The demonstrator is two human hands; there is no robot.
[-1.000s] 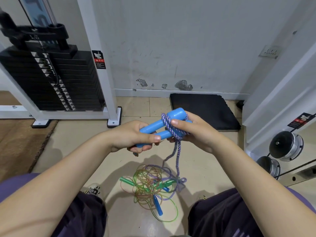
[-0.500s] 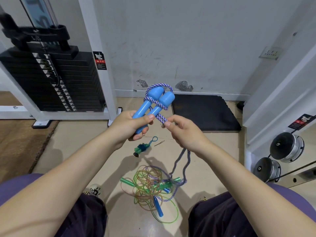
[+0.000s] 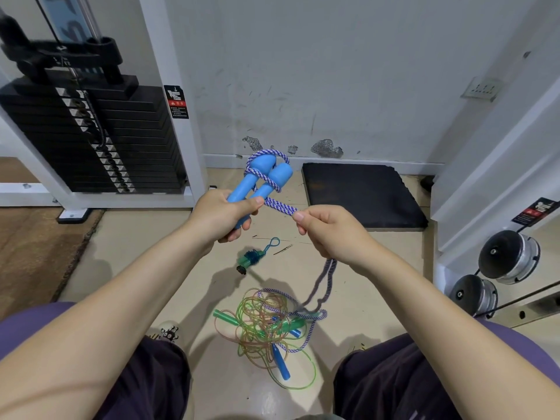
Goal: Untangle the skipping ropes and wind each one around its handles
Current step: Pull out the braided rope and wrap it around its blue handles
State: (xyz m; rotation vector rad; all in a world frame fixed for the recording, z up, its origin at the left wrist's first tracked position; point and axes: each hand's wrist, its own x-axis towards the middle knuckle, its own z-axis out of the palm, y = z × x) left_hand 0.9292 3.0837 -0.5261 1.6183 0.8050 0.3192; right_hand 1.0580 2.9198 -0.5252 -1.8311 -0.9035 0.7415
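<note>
— Skipping rope (image 3: 280,205) first: where's the hold on it?
— Right hand (image 3: 327,230) pinches the purple-white braided cord just beside the blue handles (image 3: 260,184), which the left hand (image 3: 222,216) grips together, upright and tilted.
— How will it handle?
— Probably soft and limp, light; it needs tension to wind snug. Plastic handles look stiff, maybe slick.
— The rest?
— It trails down into the tangle (image 3: 269,324) of green rope on the floor (image 3: 127,250).
</note>
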